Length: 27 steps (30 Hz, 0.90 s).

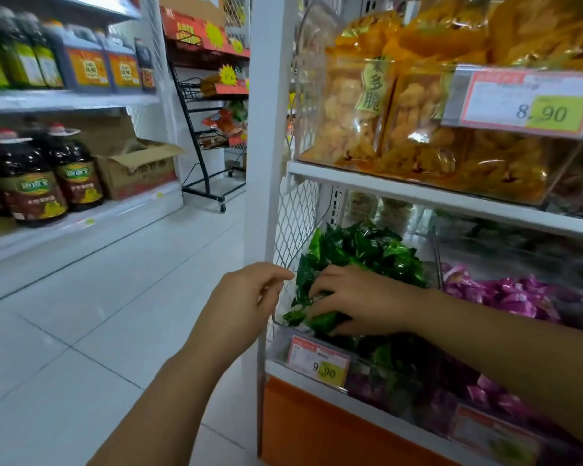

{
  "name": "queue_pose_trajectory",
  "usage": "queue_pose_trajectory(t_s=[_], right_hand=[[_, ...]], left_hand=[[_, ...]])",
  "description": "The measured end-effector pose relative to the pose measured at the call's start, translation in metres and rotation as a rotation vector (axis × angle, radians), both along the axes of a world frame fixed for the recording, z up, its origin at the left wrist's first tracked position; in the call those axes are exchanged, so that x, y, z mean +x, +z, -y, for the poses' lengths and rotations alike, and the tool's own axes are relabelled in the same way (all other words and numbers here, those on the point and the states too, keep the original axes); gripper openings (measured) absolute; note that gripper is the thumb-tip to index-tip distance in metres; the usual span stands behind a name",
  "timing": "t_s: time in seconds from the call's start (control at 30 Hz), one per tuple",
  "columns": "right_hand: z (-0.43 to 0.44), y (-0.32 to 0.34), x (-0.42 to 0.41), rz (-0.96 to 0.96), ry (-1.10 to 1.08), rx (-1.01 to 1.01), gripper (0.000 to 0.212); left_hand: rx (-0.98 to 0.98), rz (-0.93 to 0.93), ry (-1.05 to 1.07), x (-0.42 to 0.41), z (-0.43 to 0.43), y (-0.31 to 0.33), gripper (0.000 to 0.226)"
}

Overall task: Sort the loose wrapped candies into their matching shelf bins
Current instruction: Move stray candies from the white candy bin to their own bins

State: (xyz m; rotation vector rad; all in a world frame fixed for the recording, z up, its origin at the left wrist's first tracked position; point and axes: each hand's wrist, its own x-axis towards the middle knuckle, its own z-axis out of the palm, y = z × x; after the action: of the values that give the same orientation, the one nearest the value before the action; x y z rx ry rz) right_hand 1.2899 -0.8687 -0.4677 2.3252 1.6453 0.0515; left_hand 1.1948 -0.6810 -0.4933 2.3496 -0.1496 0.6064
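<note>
- Right hand (360, 297): forearm comes in from the right edge, across the front of the lower shelf. Palm down, wrist straight, hand sunk into the front of the green pile.
- Right fingers (320, 290) are curled down and clamped on a bunch of green candies (367, 250). Thumb is underneath, hidden.
- Left hand (246, 297): forearm rises from the bottom edge, wrist bent slightly, hand outside the shelf unit, beside the mesh side panel (297, 213).
- Left fingers are loosely curled toward the thumb, index tip at the mesh edge. Can't tell if they pinch anything.
- Green candies: glossy crinkled foil wrappers, pillow shape, heaped in the leftmost clear bin (278, 344) on the lower shelf.
- Purple candies (505, 294): same shiny foil, in the next bin to the right, behind a clear divider (438, 264). Some green and purple wrappers show mixed low behind the front wall.
- Lower price tag (318, 363): pink border, yellow patch, reads 9.90, clipped to the green bin's front.
- Shelf above: orange snack bags (354, 105), clear film, lumpy fried pieces inside. Upper price tag (525, 99) reads 8.90.
- Mesh panel is white expanded metal with diamond openings.
- Across the aisle: dark oil bottles (31, 190), open cardboard box (138, 169), black wire rack (212, 136) on castors, pale glossy floor tiles (115, 280).
</note>
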Motion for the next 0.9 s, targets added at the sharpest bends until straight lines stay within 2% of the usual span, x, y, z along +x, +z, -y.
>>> queue_pose_trajectory(t_s=[0.17, 0.47, 0.57, 0.63, 0.77, 0.83, 0.9], right_hand=[[0.021, 0.003, 0.012, -0.133, -0.117, 0.221, 0.047], [0.058, 0.025, 0.025, -0.212, -0.389, 0.6, 0.049], [0.065, 0.021, 0.028, -0.248, -0.523, 0.567, 0.053], [0.064, 0.015, 0.03, -0.285, -0.629, 0.47, 0.059], [0.057, 0.006, 0.042, -0.125, -0.773, 0.181, 0.068], [0.056, 0.006, 0.046, -0.139, -0.817, 0.198, 0.072], [0.056, 0.007, 0.043, -0.168, -0.812, 0.329, 0.075]], left_hand=[[-0.03, 0.014, -0.015, -0.001, 0.0, -0.002, 0.022], [-0.034, 0.049, 0.037, 0.001, 0.002, -0.005, 0.022], [-0.028, 0.05, 0.052, 0.002, 0.004, -0.005, 0.022], [-0.026, 0.05, 0.061, 0.003, 0.005, -0.004, 0.021], [-0.014, 0.04, 0.073, 0.003, 0.005, -0.004, 0.022], [-0.017, 0.03, 0.071, 0.003, 0.004, -0.004, 0.022], [-0.017, 0.028, 0.062, 0.002, 0.003, -0.005, 0.022]])
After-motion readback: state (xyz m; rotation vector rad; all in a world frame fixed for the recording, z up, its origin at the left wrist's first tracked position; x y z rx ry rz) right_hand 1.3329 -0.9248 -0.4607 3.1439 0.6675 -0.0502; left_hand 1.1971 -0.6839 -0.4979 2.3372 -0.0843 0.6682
